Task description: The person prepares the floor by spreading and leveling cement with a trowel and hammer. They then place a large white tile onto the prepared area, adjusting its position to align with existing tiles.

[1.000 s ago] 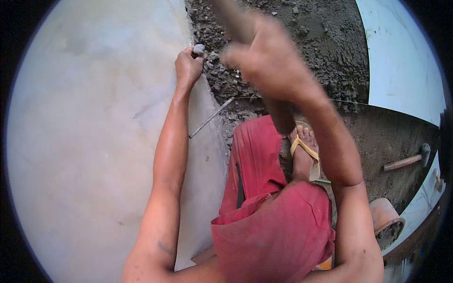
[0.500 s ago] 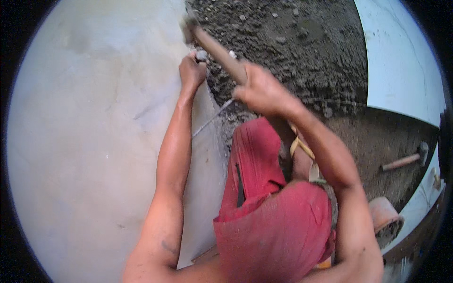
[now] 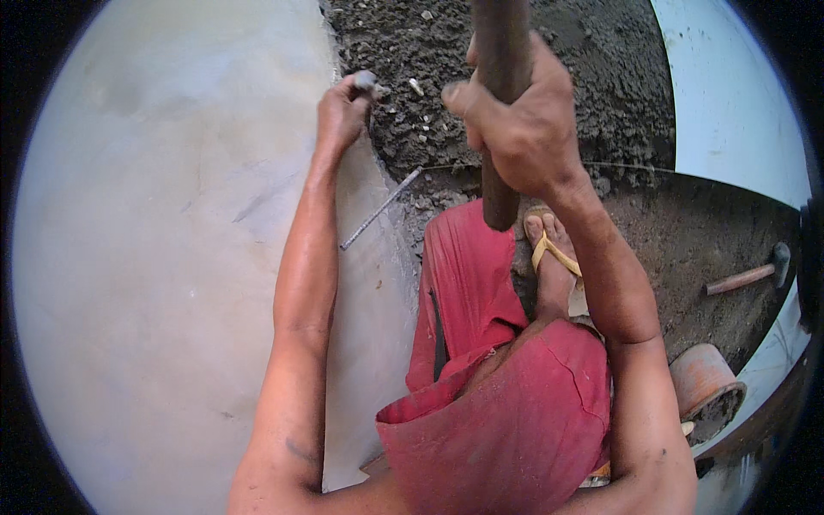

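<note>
My left hand (image 3: pixel 342 116) is closed around a small grey object (image 3: pixel 364 82), perhaps the top of a tool, at the ragged edge between the smooth pale concrete surface (image 3: pixel 163 240) and the dark rough mortar (image 3: pixel 618 86). My right hand (image 3: pixel 528 129) grips a dark wooden handle (image 3: pixel 502 34) held upright above the mortar, its top end cut off by the frame. A thin metal rod (image 3: pixel 379 209) lies slanted across the concrete edge below my left hand.
A second hammer (image 3: pixel 740 276) lies on dark ground at the right. Below it is an orange bucket (image 3: pixel 695 373) with grey residue. Pale sheets (image 3: pixel 730 94) border the right side, and a string crosses the mortar. My sandalled foot (image 3: pixel 554 266) and red clothing (image 3: pixel 506 412) are beneath my arms.
Half a second ago the hammer head was low, just above my left hand; my right hand has since raised it out of the frame. My left hand has shifted slightly up and left.
</note>
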Action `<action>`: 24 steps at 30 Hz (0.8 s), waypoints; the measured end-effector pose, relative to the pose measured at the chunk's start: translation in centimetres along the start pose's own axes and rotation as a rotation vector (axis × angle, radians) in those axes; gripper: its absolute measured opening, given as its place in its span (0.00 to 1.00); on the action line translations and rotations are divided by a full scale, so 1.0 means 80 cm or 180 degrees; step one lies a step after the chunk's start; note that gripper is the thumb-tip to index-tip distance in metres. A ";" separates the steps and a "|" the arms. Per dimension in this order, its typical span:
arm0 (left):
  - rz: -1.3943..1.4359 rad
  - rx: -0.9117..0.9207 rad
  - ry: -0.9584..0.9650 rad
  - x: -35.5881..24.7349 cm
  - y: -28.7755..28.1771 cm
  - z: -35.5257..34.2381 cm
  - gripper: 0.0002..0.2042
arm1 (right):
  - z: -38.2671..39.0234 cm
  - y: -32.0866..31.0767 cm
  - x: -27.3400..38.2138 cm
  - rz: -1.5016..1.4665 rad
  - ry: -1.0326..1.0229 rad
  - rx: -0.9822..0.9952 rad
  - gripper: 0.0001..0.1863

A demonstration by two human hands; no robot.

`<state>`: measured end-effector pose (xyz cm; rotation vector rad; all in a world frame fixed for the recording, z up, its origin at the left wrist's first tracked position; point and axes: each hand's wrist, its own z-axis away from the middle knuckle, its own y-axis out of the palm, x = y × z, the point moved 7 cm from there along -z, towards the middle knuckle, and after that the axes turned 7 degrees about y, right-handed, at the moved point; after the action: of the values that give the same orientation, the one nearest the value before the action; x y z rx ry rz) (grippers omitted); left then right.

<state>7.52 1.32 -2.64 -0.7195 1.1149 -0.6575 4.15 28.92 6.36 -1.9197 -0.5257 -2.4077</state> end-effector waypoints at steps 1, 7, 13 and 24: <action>0.0260 -0.0111 -0.0140 -0.002 -0.007 0.002 0.09 | 0.008 -0.001 -0.021 0.0202 0.0001 0.0090 0.15; 0.0097 0.0161 -0.0043 -0.004 -0.014 0.000 0.09 | 0.063 -0.006 -0.064 0.0508 0.0702 0.0644 0.24; -0.0221 0.0468 0.0047 -0.022 0.001 0.006 0.12 | 0.034 -0.032 -0.016 -0.0068 0.0501 0.0266 0.17; -0.1097 0.0804 -0.0181 0.009 0.007 0.000 0.12 | 0.073 0.058 -0.166 0.0837 0.1453 0.1303 0.18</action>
<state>7.81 1.13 -3.46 -0.7124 0.8421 -1.0441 13.94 23.56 -4.01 -1.1537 -0.6269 -2.2405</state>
